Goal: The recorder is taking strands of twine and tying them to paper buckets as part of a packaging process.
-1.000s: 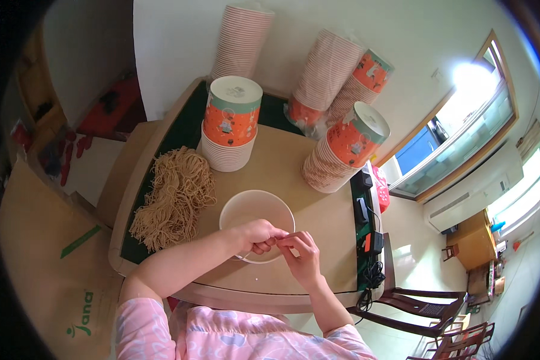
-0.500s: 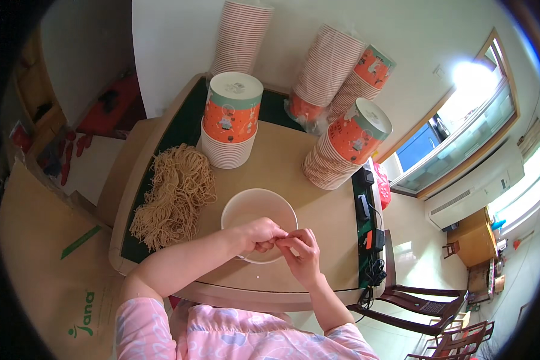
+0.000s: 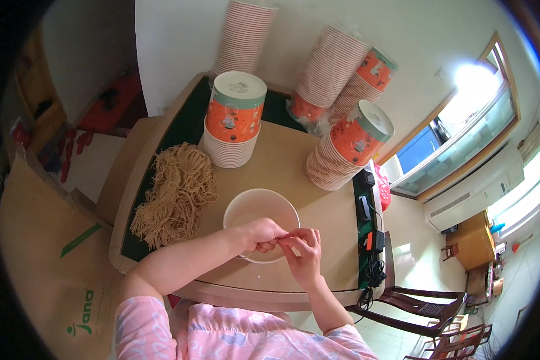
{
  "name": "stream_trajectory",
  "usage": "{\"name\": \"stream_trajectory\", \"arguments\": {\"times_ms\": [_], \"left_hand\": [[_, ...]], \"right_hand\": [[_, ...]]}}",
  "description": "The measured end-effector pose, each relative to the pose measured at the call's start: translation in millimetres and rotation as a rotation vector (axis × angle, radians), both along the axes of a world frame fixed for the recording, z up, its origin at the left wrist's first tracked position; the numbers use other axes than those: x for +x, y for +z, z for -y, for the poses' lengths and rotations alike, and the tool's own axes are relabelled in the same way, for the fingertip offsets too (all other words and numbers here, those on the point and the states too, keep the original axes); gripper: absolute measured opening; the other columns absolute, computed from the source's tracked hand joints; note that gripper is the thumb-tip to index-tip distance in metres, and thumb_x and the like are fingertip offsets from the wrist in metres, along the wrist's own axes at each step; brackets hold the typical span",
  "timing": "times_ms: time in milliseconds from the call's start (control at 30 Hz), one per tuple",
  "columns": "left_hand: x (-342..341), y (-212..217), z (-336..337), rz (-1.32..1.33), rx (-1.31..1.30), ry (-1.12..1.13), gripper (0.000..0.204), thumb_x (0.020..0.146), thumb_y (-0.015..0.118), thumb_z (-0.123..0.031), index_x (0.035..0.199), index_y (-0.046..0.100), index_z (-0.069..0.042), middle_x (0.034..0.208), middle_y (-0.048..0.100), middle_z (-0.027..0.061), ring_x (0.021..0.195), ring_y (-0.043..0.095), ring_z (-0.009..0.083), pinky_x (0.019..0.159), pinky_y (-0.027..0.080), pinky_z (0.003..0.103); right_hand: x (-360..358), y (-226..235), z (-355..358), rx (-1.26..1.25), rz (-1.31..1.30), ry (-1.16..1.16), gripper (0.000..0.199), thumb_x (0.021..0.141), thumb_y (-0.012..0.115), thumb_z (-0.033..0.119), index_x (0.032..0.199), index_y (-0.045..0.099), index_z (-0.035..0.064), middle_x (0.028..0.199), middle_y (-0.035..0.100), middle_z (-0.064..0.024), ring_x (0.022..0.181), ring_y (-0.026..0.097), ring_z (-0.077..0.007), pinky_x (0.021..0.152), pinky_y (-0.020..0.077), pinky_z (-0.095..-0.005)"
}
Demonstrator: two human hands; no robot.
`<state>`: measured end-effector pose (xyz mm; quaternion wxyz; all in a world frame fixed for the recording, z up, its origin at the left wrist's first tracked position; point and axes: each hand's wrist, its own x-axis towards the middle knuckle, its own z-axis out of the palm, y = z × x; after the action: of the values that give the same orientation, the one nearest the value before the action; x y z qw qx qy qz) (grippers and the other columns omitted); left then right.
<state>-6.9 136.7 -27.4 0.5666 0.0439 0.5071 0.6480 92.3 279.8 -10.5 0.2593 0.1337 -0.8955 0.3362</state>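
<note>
A white paper tub point(image 3: 261, 207) stands open side up near the table's front edge. My left hand point(image 3: 263, 234) reaches across it, fingers closed in a pinch over the right part of its rim. Against those fingertips my right hand point(image 3: 304, 249) pinches too, thumb and forefinger together. Whatever lies between the fingertips is too small to make out. A pale thin line, perhaps a strand, shows below my left wrist at the tub's rim. Left of the tub lies a tangled heap of beige strings point(image 3: 177, 195).
Behind the tub stands an upside-down stack of orange and green paper tubs point(image 3: 234, 123); a leaning stack point(image 3: 351, 144) is at the right. Plastic-wrapped stacks point(image 3: 330, 72) line the wall. A power strip with cables point(image 3: 375, 240) runs along the right edge. A cardboard sheet point(image 3: 48, 258) stands left.
The view has shifted very slightly. Both hands keep their pinch at the tub's rim, with only a tiny movement of the right fingers.
</note>
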Motion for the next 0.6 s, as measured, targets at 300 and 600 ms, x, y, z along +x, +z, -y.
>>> {"name": "stream_trajectory", "arguments": {"times_ms": [300, 600], "left_hand": [[0, -6, -4, 0.035, -0.003, 0.095, 0.013, 0.092, 0.052, -0.016, 0.083, 0.057, -0.008, 0.057, 0.037, -0.0059, 0.041, 0.026, 0.0049, 0.040, 0.019, 0.024], [4, 6, -4, 0.030, 0.000, 0.186, 0.019, 0.093, 0.052, -0.015, 0.075, 0.055, -0.007, 0.057, 0.035, -0.0065, 0.044, 0.026, 0.0043, 0.040, 0.017, 0.023]], "right_hand": [[0, 2, 1, -0.010, 0.012, 0.003, 0.018, 0.072, 0.073, 0.002, 0.086, 0.069, 0.0129, 0.094, 0.061, -0.0054, 0.088, 0.054, -0.0264, 0.078, 0.0451, -0.0384], [-2, 0, 1, 0.005, 0.021, -0.023, 0.014, 0.073, 0.072, 0.003, 0.083, 0.066, 0.0104, 0.092, 0.063, -0.0046, 0.087, 0.054, -0.0267, 0.077, 0.0437, -0.0384]]}}
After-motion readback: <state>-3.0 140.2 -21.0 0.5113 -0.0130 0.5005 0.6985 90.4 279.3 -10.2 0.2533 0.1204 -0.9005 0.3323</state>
